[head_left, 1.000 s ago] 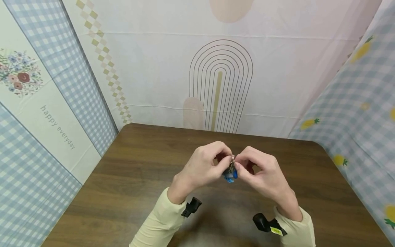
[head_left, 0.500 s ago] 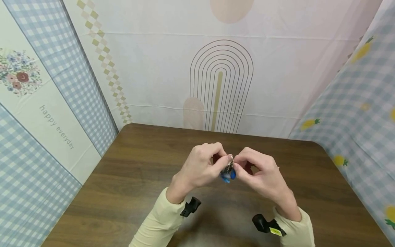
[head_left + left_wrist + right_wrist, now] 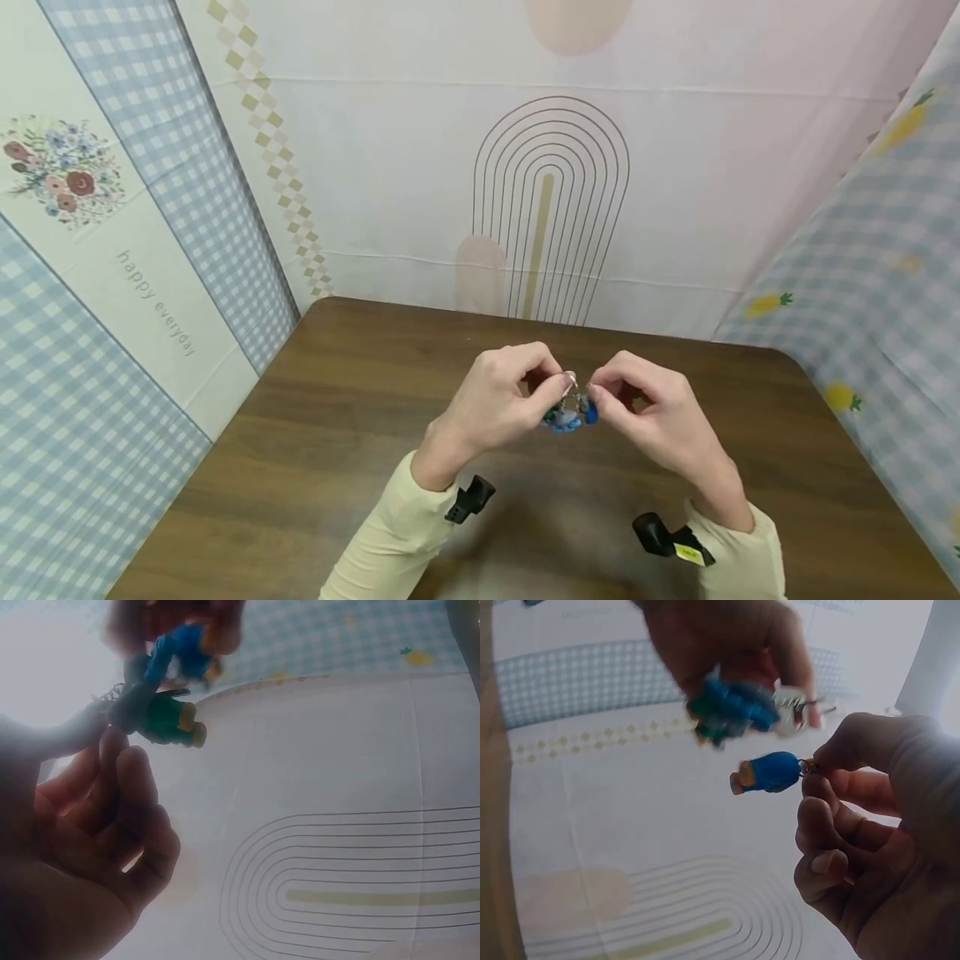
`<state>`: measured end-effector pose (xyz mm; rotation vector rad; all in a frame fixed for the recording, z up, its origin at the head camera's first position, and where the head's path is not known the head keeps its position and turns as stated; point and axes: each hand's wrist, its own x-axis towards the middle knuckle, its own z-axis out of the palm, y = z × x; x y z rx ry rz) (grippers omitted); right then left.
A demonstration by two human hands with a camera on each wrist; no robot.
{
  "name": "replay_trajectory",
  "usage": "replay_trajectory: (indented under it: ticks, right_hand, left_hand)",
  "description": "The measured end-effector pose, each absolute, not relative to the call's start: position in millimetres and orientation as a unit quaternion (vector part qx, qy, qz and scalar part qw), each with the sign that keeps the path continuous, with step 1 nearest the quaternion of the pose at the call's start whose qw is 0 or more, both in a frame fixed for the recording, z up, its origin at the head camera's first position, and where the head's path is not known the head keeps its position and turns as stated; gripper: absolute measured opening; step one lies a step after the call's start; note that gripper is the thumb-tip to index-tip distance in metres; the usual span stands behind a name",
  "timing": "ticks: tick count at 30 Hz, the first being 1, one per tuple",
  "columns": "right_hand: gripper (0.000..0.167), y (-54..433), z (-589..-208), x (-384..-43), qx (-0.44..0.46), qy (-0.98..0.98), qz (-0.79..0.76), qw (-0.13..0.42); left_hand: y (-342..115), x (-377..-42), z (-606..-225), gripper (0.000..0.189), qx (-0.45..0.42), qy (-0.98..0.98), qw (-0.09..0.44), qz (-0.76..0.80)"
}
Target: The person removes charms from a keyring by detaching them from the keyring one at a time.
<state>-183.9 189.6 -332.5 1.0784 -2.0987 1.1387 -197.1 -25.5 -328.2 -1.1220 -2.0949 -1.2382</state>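
Note:
Above the table, my left hand (image 3: 498, 400) pinches the metal ring end of a keychain (image 3: 562, 418) between thumb and forefinger. Small blue and green figure charms dangle from it; a green figurine charm (image 3: 166, 721) shows clearly in the left wrist view. My right hand (image 3: 660, 408) pinches the small metal link of a blue figurine charm (image 3: 774, 772), whose orange end points away from the fingers. In the right wrist view, the blurred bunch of charms (image 3: 731, 709) hangs beside the blue one. Whether a chain still joins them, I cannot tell.
A brown wooden table (image 3: 360, 467) lies below both hands. Behind it hangs a pale cloth (image 3: 390, 167) with an arch print, and blue checked cloths (image 3: 840, 275) flank the sides. Each wrist wears a black camera (image 3: 470, 498).
My hands have drawn a little apart, the right one moving rightward. The blue charm now stands out to the right of the others. The head view has shifted slightly.

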Motion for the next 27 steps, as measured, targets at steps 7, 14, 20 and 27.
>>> replay_trajectory:
  ticks: [7, 14, 20, 27]
  right_hand:
    - [0.027, 208.5, -343.1, -190.7, 0.345, -0.826, 0.379, 0.233]
    - [0.024, 226.6, -354.2, -195.2, 0.308, -0.858, 0.353, 0.212]
    - [0.014, 243.5, -367.4, -203.6, 0.275, -0.878, 0.343, 0.189]
    - [0.004, 261.0, -391.0, -221.8, 0.223, -0.905, 0.342, 0.120]
  left_hand:
    - [-24.6, -197.8, -328.1, 0.010, -0.410, -0.762, 0.225, -0.449]
    - [-23.9, -198.2, -328.7, 0.011, -0.410, -0.762, 0.223, -0.449]
    - [-22.6, -199.8, -328.4, 0.011, -0.414, -0.762, 0.224, -0.445]
    - [-22.3, -201.8, -329.6, 0.011, -0.409, -0.765, 0.222, -0.445]
